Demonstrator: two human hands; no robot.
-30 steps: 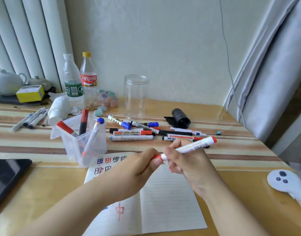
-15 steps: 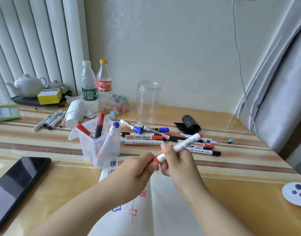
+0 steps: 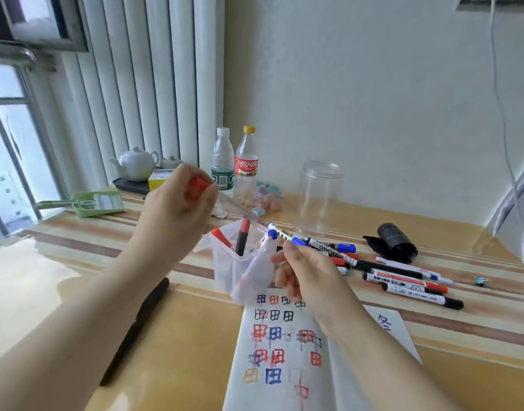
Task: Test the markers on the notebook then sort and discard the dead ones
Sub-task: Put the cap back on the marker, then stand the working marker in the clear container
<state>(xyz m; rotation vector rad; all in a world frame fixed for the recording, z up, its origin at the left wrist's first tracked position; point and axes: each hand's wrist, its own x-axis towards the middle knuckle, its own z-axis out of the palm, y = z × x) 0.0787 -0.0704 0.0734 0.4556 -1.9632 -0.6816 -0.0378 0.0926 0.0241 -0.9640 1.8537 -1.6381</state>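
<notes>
Markers lie scattered on the striped wooden counter (image 3: 373, 221) behind the open white ruled notebook (image 3: 284, 351), whose page already carries red, blue, black and yellow test characters. The left hand (image 3: 177, 212) is raised well above and left of the notebook, fingers curled, its grip pinching a small red marker cap (image 3: 197, 183). The right hand (image 3: 302, 271) hovers just past the notebook's top edge, beside the clear plastic holder (image 3: 240, 268) of upright markers; its fingers are curled, but what that grip pinches is blurred and I cannot tell. A faint streak between the hands may be the uncapped marker (image 3: 240, 210). Judging by this, the step is uncapping for a test. To do it well, bring the tip down onto a blank patch near the notebook's lower right, write one firm character, and keep the cap in hand for recapping.
</notes>
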